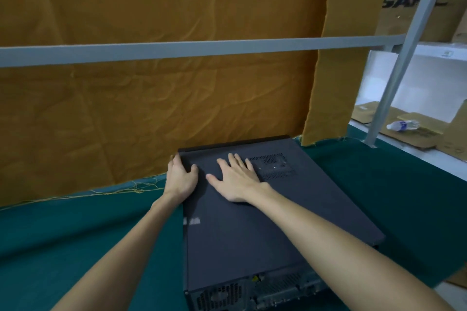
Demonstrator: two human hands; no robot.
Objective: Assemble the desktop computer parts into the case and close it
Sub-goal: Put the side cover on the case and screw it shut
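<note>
A black desktop computer case (252,230) lies on its side on the green table cloth (75,235), its side panel on top and its rear ports facing me. My left hand (180,177) grips the case's far left corner, thumb on the panel and fingers curled over the edge. My right hand (236,177) lies flat on the panel with straight fingers, just left of the mesh vent (273,165). The case's inside is hidden.
An orange-brown cloth (151,96) hangs right behind the case, crossed by a grey metal bar (202,49). At the right stand a slanted grey post (394,78), cardboard boxes (417,2) and a plastic bottle (401,126) lying on a white shelf.
</note>
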